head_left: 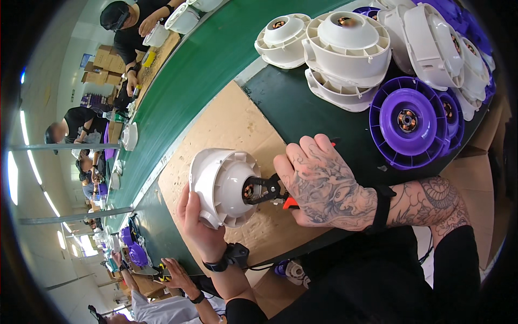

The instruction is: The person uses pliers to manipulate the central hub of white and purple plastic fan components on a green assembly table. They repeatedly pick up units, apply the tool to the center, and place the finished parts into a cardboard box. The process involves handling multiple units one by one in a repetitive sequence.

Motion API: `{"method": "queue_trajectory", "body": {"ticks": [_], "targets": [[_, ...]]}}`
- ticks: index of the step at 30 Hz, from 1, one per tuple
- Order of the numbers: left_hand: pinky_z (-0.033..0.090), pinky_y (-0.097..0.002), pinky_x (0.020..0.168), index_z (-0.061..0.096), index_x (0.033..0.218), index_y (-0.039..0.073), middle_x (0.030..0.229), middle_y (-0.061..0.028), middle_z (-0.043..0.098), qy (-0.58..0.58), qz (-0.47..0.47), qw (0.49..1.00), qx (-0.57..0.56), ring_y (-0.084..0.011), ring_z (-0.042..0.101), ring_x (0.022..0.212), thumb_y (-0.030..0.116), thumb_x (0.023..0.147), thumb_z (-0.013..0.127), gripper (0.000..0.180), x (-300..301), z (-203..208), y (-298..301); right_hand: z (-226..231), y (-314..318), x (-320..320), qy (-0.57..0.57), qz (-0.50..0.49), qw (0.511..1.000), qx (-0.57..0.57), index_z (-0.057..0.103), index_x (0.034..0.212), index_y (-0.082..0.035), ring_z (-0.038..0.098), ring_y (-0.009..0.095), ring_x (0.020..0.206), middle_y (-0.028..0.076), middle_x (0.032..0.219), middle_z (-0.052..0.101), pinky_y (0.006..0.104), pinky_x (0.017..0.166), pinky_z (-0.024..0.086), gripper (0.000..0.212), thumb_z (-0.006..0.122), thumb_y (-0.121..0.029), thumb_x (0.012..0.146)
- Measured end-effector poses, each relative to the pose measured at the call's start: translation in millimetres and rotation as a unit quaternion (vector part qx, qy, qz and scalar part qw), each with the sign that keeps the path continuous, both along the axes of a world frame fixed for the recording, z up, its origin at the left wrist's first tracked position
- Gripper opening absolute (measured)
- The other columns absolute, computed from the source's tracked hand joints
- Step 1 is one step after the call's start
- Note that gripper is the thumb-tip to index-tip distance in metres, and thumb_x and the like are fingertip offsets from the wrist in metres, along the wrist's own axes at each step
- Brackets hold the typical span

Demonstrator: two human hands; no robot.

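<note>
A white plastic fan housing [215, 181] stands tilted on its side above the cardboard sheet, its round hub turned to the right. My left hand [200, 229] grips its near left edge, fingers wrapped around the rim. In the hub opening, copper motor windings [247, 192] show. My right hand [332, 189] is closed around pliers [270, 190] with black metal jaws and red handles. The jaws reach into the hub opening at the windings. What exactly their tips grip is hidden.
Cardboard [232, 121] covers part of the dark green bench. White housings [348, 46] and purple ones [407, 121] are stacked at the far right. A green conveyor belt [210, 65] runs along the far side. Co-workers sit across it, and another person's hand [181, 278] is at lower left.
</note>
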State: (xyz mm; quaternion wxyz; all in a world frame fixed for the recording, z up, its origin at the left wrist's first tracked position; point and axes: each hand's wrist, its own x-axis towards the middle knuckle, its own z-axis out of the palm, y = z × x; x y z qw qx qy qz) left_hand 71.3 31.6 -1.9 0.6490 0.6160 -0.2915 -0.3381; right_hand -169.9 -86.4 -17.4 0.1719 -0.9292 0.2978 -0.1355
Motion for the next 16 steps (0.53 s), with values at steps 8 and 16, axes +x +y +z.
{"method": "queue_trajectory", "body": {"ticks": [8,16], "targets": [[0.056,-0.0416,0.098,0.051,0.141,-0.008,0.13,-0.0193,0.063,-0.018,0.041,0.999,-0.002,-0.0281,0.066,0.116,0.024,0.104,0.054,0.049,-8.4,-4.2,-3.2,-2.3,0.1,-1.2,-0.023,-0.017,1.0,0.005,0.054,0.09,-0.007,0.053,0.025,0.089,0.01,0.089,0.051,0.0393,0.081,0.038,0.046,0.08,-0.029,0.058],[0.056,-0.0369,0.097,0.053,0.142,-0.009,0.124,-0.0207,0.069,0.03,0.027,0.999,-0.011,-0.027,0.07,0.109,0.025,0.102,0.058,0.052,-2.1,0.1,-4.2,-1.8,-0.4,-1.1,-0.04,-0.005,0.999,-0.004,0.054,0.091,-0.007,0.053,0.025,0.09,0.01,0.09,0.051,0.0393,0.082,0.038,0.048,0.08,-0.028,0.057]]}}
